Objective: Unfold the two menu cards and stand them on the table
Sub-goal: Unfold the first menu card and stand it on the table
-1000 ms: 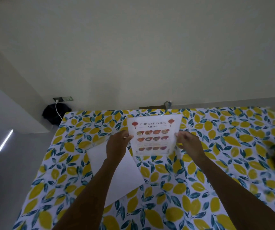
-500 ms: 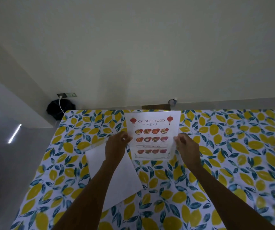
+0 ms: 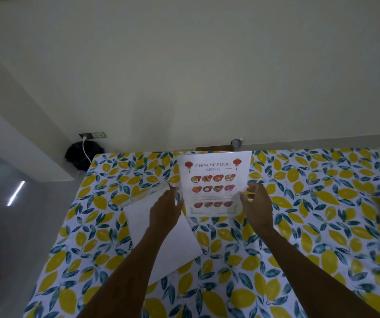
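A table covered in a white cloth printed with yellow lemons and blue-green leaves (image 3: 322,226) filled the lower half of the view, its near and right edges cut off. On its left part lay a plain white folded menu card (image 3: 143,228), flat, with its middle hidden under the left forearm and a far corner that was hard to make out. Further back at the centre stood an upright white menu card headed "Chinese Food Menu" (image 3: 214,180), its printed face toward the camera; its back panel was hidden. The left hand (image 3: 164,208) was beside the card's left edge, fingers loosely open; contact could not be told. The right hand (image 3: 256,206) pinched the lower right edge between thumb and fingers. A dark round object (image 3: 81,154) sat off the far left corner, too dim to identify.
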`<move>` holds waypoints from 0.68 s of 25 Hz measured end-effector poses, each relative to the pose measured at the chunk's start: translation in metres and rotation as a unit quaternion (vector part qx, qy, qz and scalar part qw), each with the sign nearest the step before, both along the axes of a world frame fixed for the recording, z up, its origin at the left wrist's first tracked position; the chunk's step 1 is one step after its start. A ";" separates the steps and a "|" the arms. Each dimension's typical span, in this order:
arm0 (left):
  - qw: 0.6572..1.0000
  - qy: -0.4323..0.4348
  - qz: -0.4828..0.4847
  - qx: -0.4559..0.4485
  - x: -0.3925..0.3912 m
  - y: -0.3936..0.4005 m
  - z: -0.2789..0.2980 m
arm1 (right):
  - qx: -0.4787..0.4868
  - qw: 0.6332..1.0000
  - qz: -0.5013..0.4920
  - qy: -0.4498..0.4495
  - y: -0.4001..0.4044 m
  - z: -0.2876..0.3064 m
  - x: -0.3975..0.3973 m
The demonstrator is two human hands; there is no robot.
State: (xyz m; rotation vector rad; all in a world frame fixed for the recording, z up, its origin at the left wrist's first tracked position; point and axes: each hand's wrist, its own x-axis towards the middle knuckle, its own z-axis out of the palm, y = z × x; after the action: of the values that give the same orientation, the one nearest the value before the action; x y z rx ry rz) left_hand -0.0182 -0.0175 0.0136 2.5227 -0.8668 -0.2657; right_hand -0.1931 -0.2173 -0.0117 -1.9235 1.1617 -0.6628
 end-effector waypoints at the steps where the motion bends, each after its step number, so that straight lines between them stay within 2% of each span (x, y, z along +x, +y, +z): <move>1: 1.000 -0.008 -0.005 0.012 0.000 0.012 -0.001 | -0.003 1.000 -0.001 0.011 0.009 0.002 -0.002; 6: 0.997 -0.020 -0.015 0.072 0.005 0.079 -0.014 | -0.054 0.993 0.071 0.082 0.064 0.002 -0.005; 11: 0.991 -0.014 -0.027 0.130 0.009 0.157 -0.033 | -0.146 0.955 0.173 0.191 0.136 -0.004 0.007; 17: 0.989 0.035 -0.005 0.142 0.009 0.223 -0.063 | -0.155 0.930 0.230 0.243 0.195 -0.022 0.024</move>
State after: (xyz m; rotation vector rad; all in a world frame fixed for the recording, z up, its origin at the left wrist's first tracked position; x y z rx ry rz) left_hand -0.0087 0.2054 -0.0493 2.7504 -0.8682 -0.5097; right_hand -0.1686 -0.0221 -0.0340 -2.6135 0.8566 -0.1109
